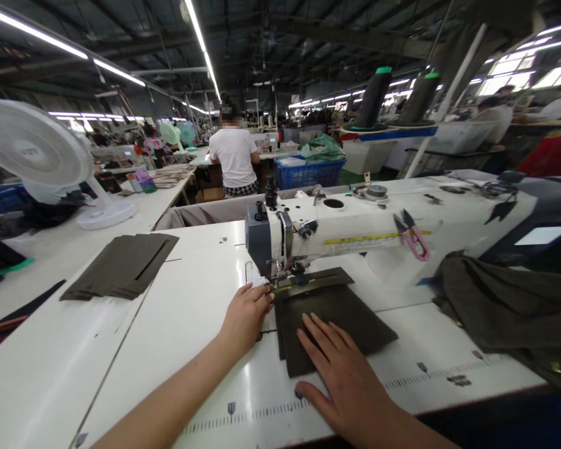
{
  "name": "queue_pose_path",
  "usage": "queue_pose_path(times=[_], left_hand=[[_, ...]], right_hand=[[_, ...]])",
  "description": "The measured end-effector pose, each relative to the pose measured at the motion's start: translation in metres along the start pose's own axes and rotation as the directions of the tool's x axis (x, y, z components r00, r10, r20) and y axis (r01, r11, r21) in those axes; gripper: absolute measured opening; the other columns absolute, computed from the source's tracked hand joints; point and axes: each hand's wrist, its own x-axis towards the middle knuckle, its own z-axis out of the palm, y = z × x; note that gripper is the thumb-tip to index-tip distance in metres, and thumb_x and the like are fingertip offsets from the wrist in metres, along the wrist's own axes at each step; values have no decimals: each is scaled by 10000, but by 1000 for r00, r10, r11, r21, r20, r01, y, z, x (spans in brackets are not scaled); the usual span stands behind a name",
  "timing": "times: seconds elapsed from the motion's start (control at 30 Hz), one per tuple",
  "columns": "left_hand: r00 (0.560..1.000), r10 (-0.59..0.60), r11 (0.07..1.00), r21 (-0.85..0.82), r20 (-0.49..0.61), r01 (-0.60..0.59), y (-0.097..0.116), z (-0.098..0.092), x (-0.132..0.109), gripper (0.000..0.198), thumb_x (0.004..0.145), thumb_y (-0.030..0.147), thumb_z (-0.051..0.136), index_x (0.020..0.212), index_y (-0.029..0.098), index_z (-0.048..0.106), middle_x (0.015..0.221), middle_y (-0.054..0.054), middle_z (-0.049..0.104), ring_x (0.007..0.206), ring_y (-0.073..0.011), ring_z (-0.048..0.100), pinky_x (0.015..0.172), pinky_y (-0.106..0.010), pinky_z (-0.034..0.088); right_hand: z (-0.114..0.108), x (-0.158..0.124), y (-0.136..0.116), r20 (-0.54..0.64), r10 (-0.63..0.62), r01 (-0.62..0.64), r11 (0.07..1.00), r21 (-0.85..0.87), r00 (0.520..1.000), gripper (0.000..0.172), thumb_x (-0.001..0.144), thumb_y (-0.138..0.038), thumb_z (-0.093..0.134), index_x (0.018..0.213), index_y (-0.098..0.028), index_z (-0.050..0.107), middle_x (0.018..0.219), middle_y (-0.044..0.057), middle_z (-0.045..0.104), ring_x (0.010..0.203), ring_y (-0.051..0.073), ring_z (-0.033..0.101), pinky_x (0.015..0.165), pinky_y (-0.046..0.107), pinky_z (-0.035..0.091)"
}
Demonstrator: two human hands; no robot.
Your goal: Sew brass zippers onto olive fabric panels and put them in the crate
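Observation:
A dark olive fabric piece point(327, 312) lies on the white table of the sewing machine point(327, 218), its far edge by the presser foot point(280, 280). A narrow strip with a slit runs along that edge. My left hand point(247, 312) is beside the needle area, fingers bent and close together, gripping the fabric's left edge; the thumb is partly hidden. My right hand point(343, 368) lies flat on the fabric's near part, fingers spread and thumb out over the table.
A stack of olive fabric pieces point(126, 265) lies left. Pink-handled thread snips point(414, 237) rest on the machine. Bunched olive cloth point(509, 305) is at right. A white fan point(42, 149) stands on the left table. A person in white point(234, 153) works ahead near a blue crate point(308, 173).

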Motion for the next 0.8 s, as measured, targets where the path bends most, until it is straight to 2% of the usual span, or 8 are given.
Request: queue_pose_path(times=[0.27,0.37,0.43,0.6,0.67,0.7,0.77,0.8], left_hand=[[1000,25,996,-91,-1,-25,11,-17,0,184,858,188,489,996,162,607,1063,-106,626,1020,-212,573,963,-458,387],[984,170,961,-231,56,-153,33,-26,-2,454,772,418,603,1131,146,544,1128,-137,593,1102,-260,517,1006,-470,340],[964,242,932,-303,110,-199,46,-22,-4,543,762,398,607,1210,119,480,1184,-151,565,1131,-263,498,1011,-450,345],[995,8,900,-435,97,35,51,-2,-4,306,779,84,448,1027,167,608,1020,-70,664,932,-194,619,844,-331,479],[978,-180,821,-531,109,210,48,-2,-2,285,758,89,457,958,183,637,908,-34,688,827,-189,633,765,-310,495],[955,-273,762,-579,118,289,47,-4,-1,247,766,111,462,914,177,648,853,-26,688,786,-186,627,732,-298,493],[906,-398,634,-671,145,386,49,-7,1,187,807,193,472,829,156,653,773,-24,671,743,-182,599,694,-277,476],[891,-421,575,-711,167,405,51,-8,1,204,827,253,475,806,148,649,756,-25,657,737,-180,583,683,-270,467]], right_hand=[[5,8,0,-122,-1,5,999,33,993,272,833,-199,456,1034,-139,630,1153,139,595,1011,274,548,814,403,428],[-1,21,13,-113,1,15,990,138,994,259,846,-126,392,896,-139,645,978,103,661,881,233,585,746,367,457],[-9,27,20,-133,8,19,978,206,991,263,855,-118,373,814,-136,632,845,89,663,777,209,587,690,350,467],[-32,-1,21,-242,155,-65,938,341,958,189,849,-225,479,710,-185,601,700,66,607,674,194,565,614,330,444],[-34,-17,16,52,281,-258,773,580,958,263,861,-320,467,655,-199,575,585,34,567,558,160,549,522,286,428],[-33,-20,12,264,311,-404,602,689,913,283,864,-390,452,701,-198,583,579,28,573,522,150,551,479,268,423],[-27,-12,2,600,256,-643,137,754,758,381,825,-534,451,927,-189,576,707,46,633,546,155,598,454,253,446],[-22,-2,-4,679,213,-676,-96,730,703,488,787,-594,467,1037,-179,533,808,70,647,593,170,624,466,261,468]])
